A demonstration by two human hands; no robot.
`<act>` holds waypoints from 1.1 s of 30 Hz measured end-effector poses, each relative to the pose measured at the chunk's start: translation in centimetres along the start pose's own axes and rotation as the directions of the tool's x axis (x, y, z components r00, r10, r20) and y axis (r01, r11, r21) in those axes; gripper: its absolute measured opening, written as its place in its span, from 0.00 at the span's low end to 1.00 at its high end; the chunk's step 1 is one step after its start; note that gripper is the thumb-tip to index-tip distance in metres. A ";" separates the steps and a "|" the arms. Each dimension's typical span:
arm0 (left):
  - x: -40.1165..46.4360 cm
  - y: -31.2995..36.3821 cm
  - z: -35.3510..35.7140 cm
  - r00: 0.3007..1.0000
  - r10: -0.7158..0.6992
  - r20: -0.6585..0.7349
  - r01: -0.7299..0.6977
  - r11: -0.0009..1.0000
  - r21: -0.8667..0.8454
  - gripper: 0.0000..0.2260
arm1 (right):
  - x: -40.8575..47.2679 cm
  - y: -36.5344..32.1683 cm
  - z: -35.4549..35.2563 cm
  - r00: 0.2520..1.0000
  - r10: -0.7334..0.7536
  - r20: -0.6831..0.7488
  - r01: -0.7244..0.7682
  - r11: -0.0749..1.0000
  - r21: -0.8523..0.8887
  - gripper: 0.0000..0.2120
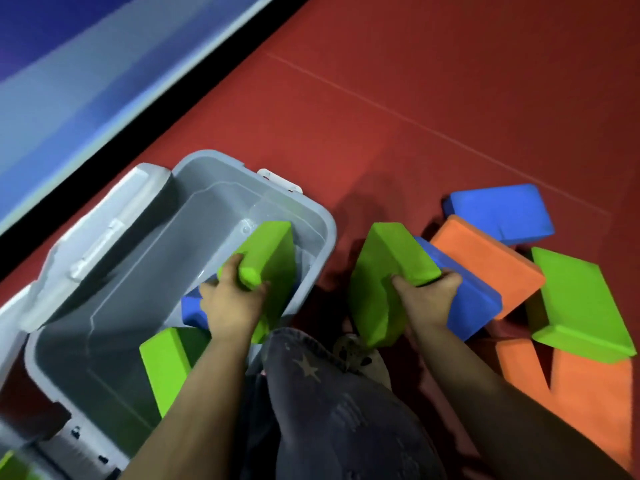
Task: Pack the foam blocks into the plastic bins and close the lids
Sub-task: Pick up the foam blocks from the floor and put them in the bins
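Person seen from above: both forearms [194, 386] bare, no sleeves visible. Faded grey-blue jeans [332, 410] with a pale star mark [307, 368] and worn patches; a light shoe [360, 358] with dark spots.

Left hand [231, 299] gripping green block [269, 254] over grey bin [138, 271]; right hand [427, 296] gripping another green block [388, 271].

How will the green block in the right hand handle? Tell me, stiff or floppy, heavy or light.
Probably light: the right hand lifts the green block alone by one end. Likely stiff: it keeps flat faces and sharp edges unsupported. Its matte surface suggests little slipping.
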State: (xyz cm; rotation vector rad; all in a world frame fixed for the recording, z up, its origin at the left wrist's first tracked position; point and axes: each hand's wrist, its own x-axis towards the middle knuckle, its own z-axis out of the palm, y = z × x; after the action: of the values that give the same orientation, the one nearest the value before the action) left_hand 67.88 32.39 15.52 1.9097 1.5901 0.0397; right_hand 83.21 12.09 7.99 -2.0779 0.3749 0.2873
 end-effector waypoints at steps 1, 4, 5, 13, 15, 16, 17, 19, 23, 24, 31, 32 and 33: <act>0.0 0.0 0.2 1.000 0.025 0.018 -0.026 0.999 0.019 0.31 | -1.1 -1.0 -0.7 0.996 -0.091 -0.017 0.091 0.996 -0.023 0.41; -0.3 0.2 -0.1 0.994 0.055 0.092 -0.057 0.998 0.014 0.30 | -4.4 -5.0 -3.0 0.907 -0.419 -0.040 0.416 0.907 -0.068 0.42; -0.6 0.1 -0.4 0.990 0.087 0.112 -0.087 0.996 -0.007 0.29 | -5.1 -6.4 -3.4 0.861 -0.505 -0.058 0.502 0.862 -0.062 0.41; -4.1 -0.3 -5.6 0.981 -0.096 0.171 0.192 0.640 -0.744 0.06 | -10.7 -15.3 -2.8 0.549 -0.816 0.182 0.819 0.569 0.081 0.42; -5.0 0.0 -8.0 0.979 -0.098 0.177 0.201 0.517 -0.832 0.06 | -11.9 -16.2 -2.2 0.500 -0.749 0.435 0.790 0.600 0.124 0.48; -5.1 0.0 -8.9 0.987 -0.079 0.138 0.158 0.517 -0.841 0.07 | -12.3 -16.4 -2.0 0.453 -0.672 0.586 0.785 0.612 0.095 0.51; -5.5 0.1 -10.0 0.993 -0.073 0.093 0.117 0.513 -0.850 0.06 | -12.7 -16.4 -1.8 0.396 -0.564 0.724 0.801 0.597 0.027 0.54; -6.1 0.6 -11.9 0.994 -0.108 0.037 0.084 0.476 -0.876 0.05 | -13.7 -15.9 -1.8 0.324 -0.360 0.875 0.845 0.526 -0.097 0.55; -9.0 1.9 -13.9 0.995 -0.089 0.046 0.080 0.434 -0.898 0.04 | -15.3 -14.2 -4.4 0.373 -0.214 0.903 0.814 0.543 -0.207 0.49; -9.8 2.4 -13.9 0.996 -0.061 0.068 0.087 0.425 -0.901 0.04 | -15.2 -13.7 -5.7 0.392 -0.188 0.901 0.806 0.542 -0.237 0.47; -17.2 8.6 -8.7 0.930 0.196 0.312 0.113 0.654 -0.748 0.06 | -6.8 -10.6 -17.0 0.636 -0.131 0.760 0.672 0.579 -0.462 0.40; -17.9 9.6 -7.3 0.911 0.218 0.350 0.102 0.703 -0.704 0.05 | -5.2 -9.8 -18.7 0.676 -0.124 0.726 0.639 0.590 -0.494 0.39; -18.5 10.5 -5.7 0.892 0.230 0.389 0.091 0.752 -0.653 0.05 | -3.6 -8.7 -20.1 0.709 -0.114 0.696 0.606 0.603 -0.519 0.37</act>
State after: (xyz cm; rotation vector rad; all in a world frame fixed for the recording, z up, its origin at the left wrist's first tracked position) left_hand 69.78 17.89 31.95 1.2853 0.9913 0.1599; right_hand 84.17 -0.53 26.23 -2.5908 -0.7282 0.9328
